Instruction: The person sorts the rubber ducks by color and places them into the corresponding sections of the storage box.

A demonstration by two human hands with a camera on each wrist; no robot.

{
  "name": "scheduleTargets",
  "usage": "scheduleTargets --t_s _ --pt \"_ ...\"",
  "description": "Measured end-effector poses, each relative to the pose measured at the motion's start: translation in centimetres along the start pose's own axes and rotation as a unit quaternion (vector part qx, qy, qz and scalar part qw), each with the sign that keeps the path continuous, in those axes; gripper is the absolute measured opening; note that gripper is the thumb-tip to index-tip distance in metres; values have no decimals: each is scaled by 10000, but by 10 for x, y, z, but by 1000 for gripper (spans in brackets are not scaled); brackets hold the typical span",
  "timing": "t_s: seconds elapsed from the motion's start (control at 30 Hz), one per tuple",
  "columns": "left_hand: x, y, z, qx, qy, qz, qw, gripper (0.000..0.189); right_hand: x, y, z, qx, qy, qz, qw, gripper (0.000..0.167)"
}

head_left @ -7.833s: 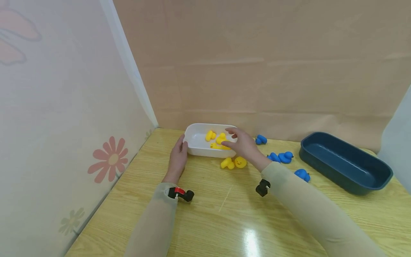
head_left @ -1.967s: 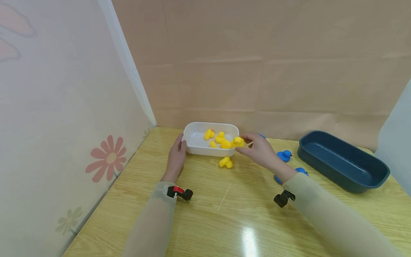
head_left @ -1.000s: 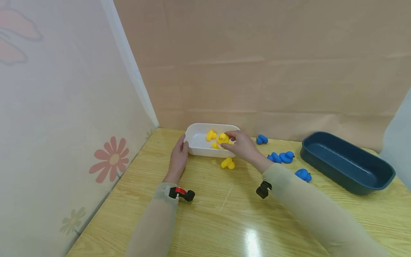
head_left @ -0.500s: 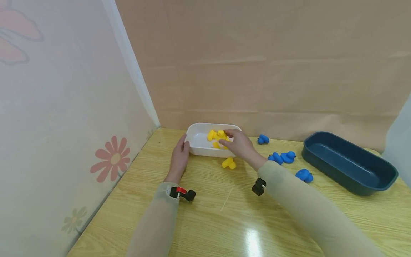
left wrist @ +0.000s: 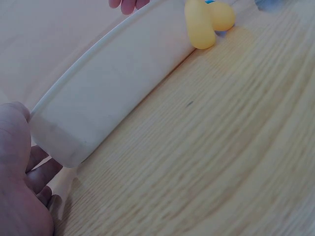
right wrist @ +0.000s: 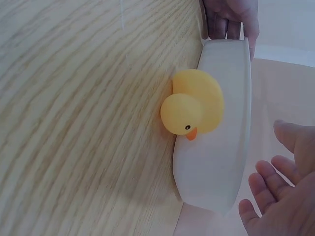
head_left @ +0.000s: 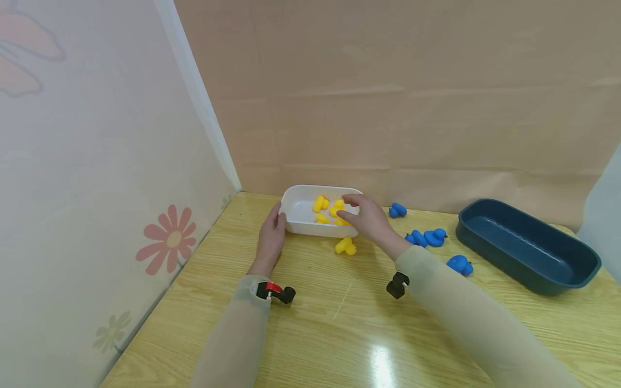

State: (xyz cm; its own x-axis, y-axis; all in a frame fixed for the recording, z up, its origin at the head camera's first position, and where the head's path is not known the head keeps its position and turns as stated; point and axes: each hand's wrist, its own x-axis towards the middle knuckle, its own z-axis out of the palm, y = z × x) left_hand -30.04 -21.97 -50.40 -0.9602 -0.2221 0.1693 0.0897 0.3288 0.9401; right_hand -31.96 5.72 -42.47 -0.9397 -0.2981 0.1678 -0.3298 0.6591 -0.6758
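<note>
Four yellow ducks (head_left: 321, 204) are lying inside the white tub (head_left: 310, 229) in the head view, and a fifth duck (head_left: 345, 246) is lying on the desk (head_left: 310, 334) just in front of the tub. The left hand (head_left: 270, 237) is holding the tub's left end, its thumb and fingers pinching the wall there. The right hand (head_left: 371, 218) is hovering over the tub's right end, its fingers spread and curving slightly, gripping nothing. Four blue ducks (head_left: 435, 237) are lying to the right of the tub, two of them close together. A dark bin (head_left: 499, 260) is standing well to the right of the tub, beyond the blue ducks. Brown paper (head_left: 388, 118) is hanging behind the tub, and a flowered panel (head_left: 87, 178) is standing to its left.

In the left wrist view, the left hand's thumb is resting at the tub's rim while its other fingers are reaching round the end. Some fingertips of the right hand are showing beyond the tub.

In the right wrist view, the fifth duck is lying beside the tub's near wall; whether it is touching is hard to tell. The right hand's fingers are spreading beyond the tub's rim, thumb apart.
</note>
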Motion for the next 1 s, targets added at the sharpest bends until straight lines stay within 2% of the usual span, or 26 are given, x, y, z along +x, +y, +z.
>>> scheduleTargets --t_s 0.47,0.87,1.0 --pt "-1 0 -2 -138 20 66 9999 56 -21 3 -8 -43 188 -45 9998 62" --pt "0 0 -3 -100 31 18 9999 56 -46 5 -10 184 65 144 9997 65" --pt "0 1 -3 -103 32 13 9999 55 -54 8 -9 106 41 213 9997 65"
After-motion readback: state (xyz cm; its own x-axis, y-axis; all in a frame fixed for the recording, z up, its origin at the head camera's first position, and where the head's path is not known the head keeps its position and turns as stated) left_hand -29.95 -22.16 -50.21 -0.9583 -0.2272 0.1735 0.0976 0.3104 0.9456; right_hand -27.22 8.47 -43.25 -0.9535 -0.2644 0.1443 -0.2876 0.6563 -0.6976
